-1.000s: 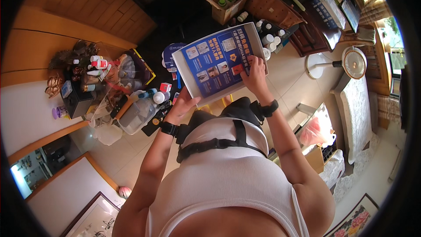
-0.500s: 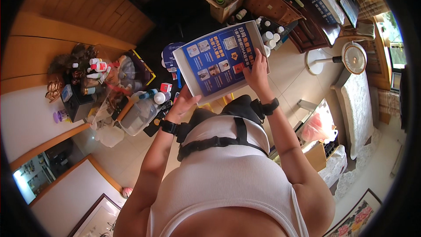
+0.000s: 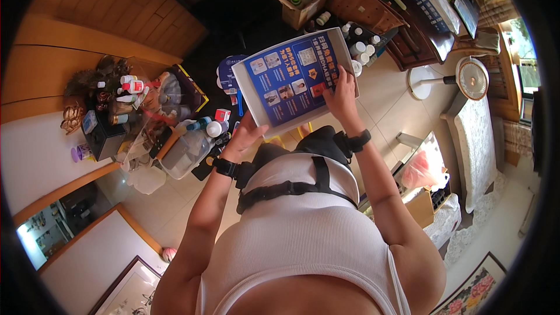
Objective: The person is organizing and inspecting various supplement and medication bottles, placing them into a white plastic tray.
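Observation:
Between my hands is a shallow white cardboard box, tilted in front of my waist. Inside it lies a blue printed card with small portrait pictures and a square code. My left hand grips the near left corner, thumb over the rim and fingers mostly hidden beneath. On the right side, my right hand holds the box edge, its fingers reaching over the rim onto the card. Just left of the box are a white-capped bottle and a small red-and-white box.
White-capped bottles stand beyond the box's right side, near an open carton with green-capped bottles. A clear plastic bin and many packages crowd the left. A white fan stands at right, near a pink plastic bag.

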`<act>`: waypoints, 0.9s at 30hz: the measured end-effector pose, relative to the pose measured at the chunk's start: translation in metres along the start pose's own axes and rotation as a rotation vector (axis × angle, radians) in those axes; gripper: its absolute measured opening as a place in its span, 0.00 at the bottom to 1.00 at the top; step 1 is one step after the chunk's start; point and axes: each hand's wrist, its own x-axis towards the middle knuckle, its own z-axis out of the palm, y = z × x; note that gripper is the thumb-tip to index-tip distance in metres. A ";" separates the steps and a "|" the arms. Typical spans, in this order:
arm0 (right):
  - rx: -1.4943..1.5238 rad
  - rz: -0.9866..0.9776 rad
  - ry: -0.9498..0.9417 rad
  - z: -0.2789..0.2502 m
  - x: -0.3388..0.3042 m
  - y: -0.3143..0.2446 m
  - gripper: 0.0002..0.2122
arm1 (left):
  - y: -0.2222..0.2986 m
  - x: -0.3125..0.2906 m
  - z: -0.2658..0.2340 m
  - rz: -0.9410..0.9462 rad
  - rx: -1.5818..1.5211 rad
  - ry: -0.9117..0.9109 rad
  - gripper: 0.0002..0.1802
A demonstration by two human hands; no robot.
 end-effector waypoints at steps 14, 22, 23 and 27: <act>-0.064 -0.191 -0.215 0.028 -0.029 -0.016 0.37 | 0.001 0.003 0.002 0.130 0.058 -0.081 0.42; -0.003 -0.317 0.078 -0.021 -0.009 -0.022 0.25 | 0.006 -0.011 0.003 -0.055 0.029 0.052 0.33; -0.031 -0.273 0.091 -0.022 -0.010 -0.018 0.26 | 0.000 -0.012 -0.004 -0.087 0.059 0.047 0.33; -0.063 -0.224 0.002 -0.017 -0.011 -0.006 0.30 | -0.010 -0.012 -0.008 -0.004 0.050 -0.003 0.37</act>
